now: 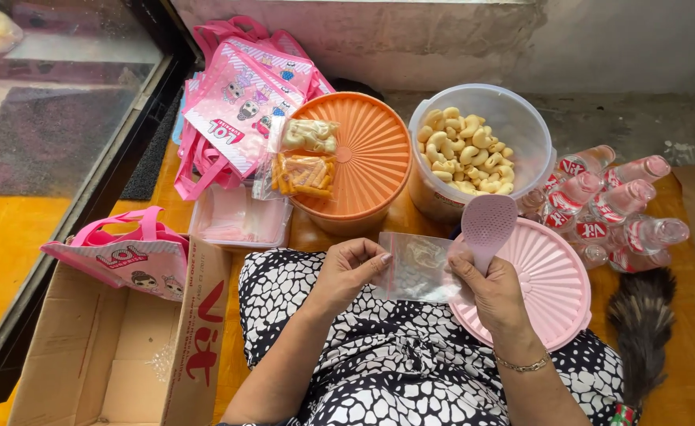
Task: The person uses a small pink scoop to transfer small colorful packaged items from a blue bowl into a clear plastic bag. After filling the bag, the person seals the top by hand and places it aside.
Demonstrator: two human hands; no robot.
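Plastic bag [420, 268] hangs pinched between left hand [349, 267] and right hand [495, 293], mouth spread for filling; right grip also clasps pink scoop [488, 225] beside cracker tub [477, 150].

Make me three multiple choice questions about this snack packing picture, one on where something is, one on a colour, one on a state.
1. Where do the two filled snack bags lie?
A. on the orange lid
B. in the cardboard box
C. on the bottles

2. What colour is the scoop in the right hand?
A. green
B. pink
C. white

3. How is the clear tub of crackers?
A. lidded
B. tipped over
C. open, upright

Answers: 1 A, both bags rest on the ribbed orange lid. 2 B, the scoop matches the pink lid. 3 C, the crackers show from above; the left hand holds a clear bag.
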